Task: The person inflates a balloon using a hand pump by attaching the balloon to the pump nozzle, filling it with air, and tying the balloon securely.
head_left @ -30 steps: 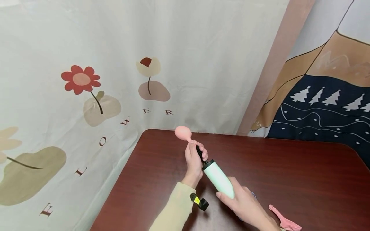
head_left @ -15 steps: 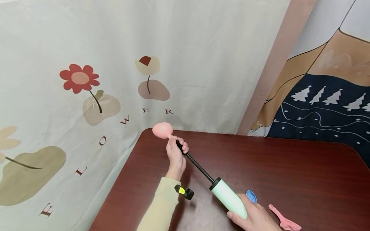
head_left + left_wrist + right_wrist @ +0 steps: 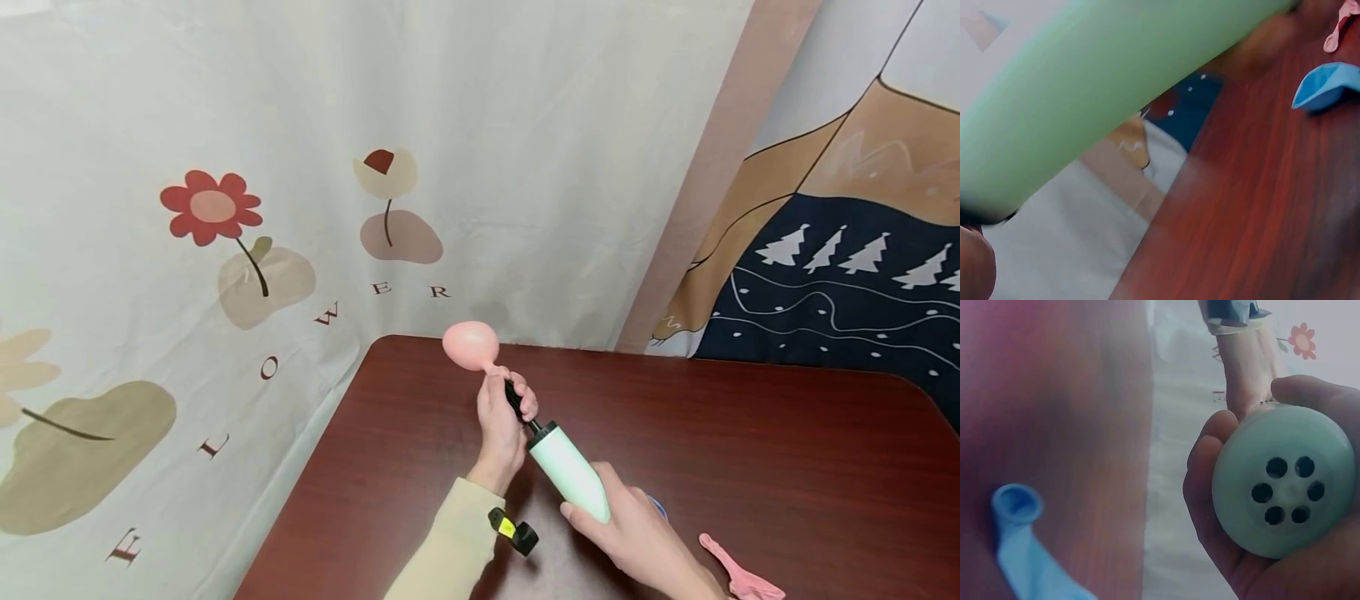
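Observation:
A partly inflated pink balloon [image 3: 471, 345] sits at the far end of a mint-green balloon pump [image 3: 570, 471]. My left hand [image 3: 500, 421] grips the pump's black front part, with thumb and fingers at the balloon's neck. Around the rear of the green barrel curl the fingers of my right hand [image 3: 633, 533]. Little of the black rod shows between the two parts. In the right wrist view the barrel's round end [image 3: 1291, 484], pierced by several holes, faces the camera. The barrel crosses the left wrist view, where most of the left hand is out of frame.
A limp blue balloon [image 3: 1329, 84] lies on the dark red-brown table [image 3: 750, 433], mostly hidden behind the right hand in the head view. To its right rests a limp pink balloon [image 3: 742, 575]. A printed curtain [image 3: 525, 167] hangs behind the table.
The pump was drawn out long half a second ago, with its rod bare; now the barrel is pushed back up near the left hand. The pink balloon is larger than one second ago.

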`<move>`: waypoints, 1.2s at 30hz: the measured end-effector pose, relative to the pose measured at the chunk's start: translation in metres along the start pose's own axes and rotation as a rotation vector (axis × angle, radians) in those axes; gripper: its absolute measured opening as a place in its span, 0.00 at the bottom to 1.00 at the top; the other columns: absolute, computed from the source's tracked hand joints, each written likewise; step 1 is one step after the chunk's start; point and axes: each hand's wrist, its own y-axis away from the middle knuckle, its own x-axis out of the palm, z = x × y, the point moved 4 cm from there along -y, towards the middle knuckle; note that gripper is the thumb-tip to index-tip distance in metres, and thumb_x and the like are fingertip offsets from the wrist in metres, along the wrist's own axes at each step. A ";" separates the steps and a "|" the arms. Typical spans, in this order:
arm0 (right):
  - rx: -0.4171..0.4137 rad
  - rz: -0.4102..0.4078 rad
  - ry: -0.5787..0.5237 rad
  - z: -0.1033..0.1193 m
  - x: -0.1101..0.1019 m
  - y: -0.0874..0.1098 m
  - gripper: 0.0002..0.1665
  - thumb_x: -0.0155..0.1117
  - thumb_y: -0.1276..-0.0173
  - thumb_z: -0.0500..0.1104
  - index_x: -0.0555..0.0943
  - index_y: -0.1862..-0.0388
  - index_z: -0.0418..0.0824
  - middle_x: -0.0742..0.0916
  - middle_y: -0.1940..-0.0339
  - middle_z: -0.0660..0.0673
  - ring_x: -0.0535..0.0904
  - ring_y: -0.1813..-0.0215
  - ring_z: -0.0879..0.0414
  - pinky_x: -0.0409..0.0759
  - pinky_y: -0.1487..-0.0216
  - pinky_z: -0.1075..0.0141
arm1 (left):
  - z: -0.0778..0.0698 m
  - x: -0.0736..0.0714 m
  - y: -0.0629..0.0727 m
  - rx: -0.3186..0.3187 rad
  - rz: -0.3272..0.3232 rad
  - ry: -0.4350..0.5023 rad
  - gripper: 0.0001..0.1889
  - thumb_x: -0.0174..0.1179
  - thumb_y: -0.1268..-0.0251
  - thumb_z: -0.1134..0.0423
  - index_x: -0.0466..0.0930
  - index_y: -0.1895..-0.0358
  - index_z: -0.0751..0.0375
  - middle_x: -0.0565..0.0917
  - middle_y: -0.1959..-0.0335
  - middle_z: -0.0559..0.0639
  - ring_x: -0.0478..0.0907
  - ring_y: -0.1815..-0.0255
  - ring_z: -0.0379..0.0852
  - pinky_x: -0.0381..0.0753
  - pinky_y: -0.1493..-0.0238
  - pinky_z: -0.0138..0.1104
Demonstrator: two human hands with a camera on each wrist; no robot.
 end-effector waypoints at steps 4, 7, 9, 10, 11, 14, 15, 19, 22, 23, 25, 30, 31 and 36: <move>0.024 -0.004 -0.030 0.000 0.001 -0.005 0.31 0.75 0.37 0.62 0.79 0.41 0.48 0.83 0.69 0.58 0.76 0.70 0.66 0.74 0.69 0.66 | 0.006 0.003 0.005 -0.009 0.007 -0.058 0.16 0.38 0.13 0.59 0.66 0.66 0.58 0.69 0.77 0.45 0.66 0.85 0.36 0.66 0.82 0.24; 0.043 0.010 -0.035 -0.002 0.001 -0.006 0.31 0.75 0.37 0.62 0.79 0.41 0.48 0.83 0.69 0.57 0.76 0.70 0.65 0.74 0.69 0.66 | 0.008 0.003 0.007 -0.023 0.009 -0.072 0.15 0.38 0.14 0.60 0.66 0.66 0.58 0.70 0.77 0.45 0.66 0.84 0.36 0.67 0.81 0.24; 0.050 0.012 -0.042 -0.003 0.001 -0.006 0.31 0.75 0.37 0.61 0.79 0.41 0.48 0.83 0.68 0.57 0.76 0.70 0.65 0.74 0.69 0.66 | 0.008 0.003 0.007 -0.037 0.024 -0.074 0.14 0.38 0.14 0.60 0.66 0.65 0.58 0.70 0.77 0.45 0.66 0.84 0.37 0.67 0.80 0.24; 0.051 0.010 -0.045 -0.004 0.000 -0.006 0.31 0.75 0.37 0.61 0.79 0.41 0.48 0.83 0.68 0.57 0.76 0.70 0.65 0.74 0.69 0.66 | 0.009 0.003 0.008 -0.043 0.034 -0.076 0.14 0.38 0.14 0.60 0.66 0.65 0.58 0.70 0.77 0.45 0.66 0.84 0.37 0.68 0.80 0.24; 0.054 0.011 -0.053 -0.004 0.000 -0.006 0.31 0.75 0.37 0.61 0.79 0.41 0.48 0.83 0.68 0.56 0.75 0.70 0.65 0.74 0.69 0.66 | 0.008 0.004 0.007 -0.047 0.045 -0.077 0.14 0.37 0.14 0.60 0.66 0.64 0.58 0.70 0.76 0.45 0.66 0.83 0.37 0.68 0.80 0.25; 0.060 0.026 -0.096 -0.004 0.001 -0.007 0.32 0.74 0.36 0.61 0.78 0.40 0.47 0.82 0.69 0.55 0.75 0.72 0.64 0.74 0.71 0.66 | 0.007 0.005 0.003 -0.049 0.065 -0.074 0.15 0.38 0.14 0.60 0.66 0.64 0.58 0.70 0.76 0.45 0.66 0.83 0.37 0.68 0.80 0.24; 0.067 0.040 -0.116 -0.004 0.001 -0.007 0.33 0.74 0.35 0.62 0.77 0.39 0.47 0.82 0.70 0.55 0.75 0.73 0.64 0.75 0.72 0.67 | 0.006 0.006 0.000 -0.048 0.067 -0.074 0.14 0.38 0.14 0.60 0.67 0.64 0.57 0.70 0.77 0.45 0.66 0.84 0.36 0.68 0.80 0.24; 0.114 0.094 -0.201 -0.006 0.001 -0.007 0.35 0.72 0.32 0.61 0.75 0.35 0.45 0.81 0.75 0.53 0.77 0.78 0.60 0.76 0.77 0.66 | -0.001 0.008 -0.015 -0.042 0.055 -0.052 0.13 0.38 0.15 0.62 0.66 0.64 0.58 0.70 0.77 0.45 0.66 0.84 0.36 0.66 0.82 0.24; 0.140 0.113 -0.182 -0.010 -0.002 -0.001 0.35 0.72 0.33 0.62 0.75 0.34 0.46 0.82 0.72 0.53 0.78 0.75 0.60 0.77 0.73 0.66 | -0.010 0.005 -0.028 -0.018 0.014 -0.020 0.13 0.38 0.17 0.65 0.66 0.66 0.60 0.70 0.78 0.46 0.65 0.85 0.36 0.65 0.84 0.24; 0.139 0.118 -0.164 -0.013 -0.004 0.002 0.34 0.72 0.33 0.62 0.75 0.35 0.47 0.83 0.69 0.53 0.78 0.72 0.61 0.77 0.70 0.66 | -0.014 0.002 -0.032 -0.006 -0.003 -0.007 0.13 0.38 0.18 0.66 0.66 0.67 0.60 0.69 0.78 0.46 0.65 0.85 0.36 0.64 0.84 0.24; 0.127 0.133 -0.117 -0.018 -0.007 0.009 0.34 0.72 0.34 0.63 0.76 0.35 0.49 0.83 0.63 0.54 0.78 0.67 0.62 0.76 0.66 0.66 | -0.023 -0.004 -0.039 0.020 -0.044 0.011 0.14 0.38 0.18 0.66 0.66 0.68 0.60 0.69 0.78 0.46 0.65 0.85 0.35 0.63 0.84 0.23; 0.034 0.152 -0.056 -0.031 -0.012 0.030 0.33 0.73 0.33 0.61 0.77 0.36 0.47 0.84 0.57 0.54 0.75 0.64 0.66 0.75 0.64 0.67 | -0.039 -0.025 -0.045 0.066 -0.110 0.023 0.14 0.37 0.16 0.65 0.66 0.67 0.57 0.70 0.77 0.47 0.66 0.85 0.36 0.62 0.83 0.24; 0.013 0.149 -0.050 -0.033 -0.013 0.033 0.33 0.73 0.33 0.60 0.77 0.36 0.47 0.84 0.57 0.54 0.75 0.65 0.67 0.75 0.65 0.67 | -0.041 -0.028 -0.045 0.072 -0.114 0.024 0.14 0.37 0.16 0.65 0.65 0.66 0.57 0.70 0.77 0.47 0.66 0.85 0.36 0.63 0.83 0.25; 0.001 0.142 -0.014 -0.034 -0.012 0.031 0.34 0.72 0.33 0.62 0.77 0.36 0.47 0.83 0.57 0.56 0.75 0.65 0.67 0.76 0.64 0.67 | -0.035 -0.026 -0.038 0.065 -0.081 0.046 0.13 0.37 0.16 0.65 0.65 0.65 0.55 0.70 0.76 0.47 0.66 0.85 0.36 0.63 0.82 0.24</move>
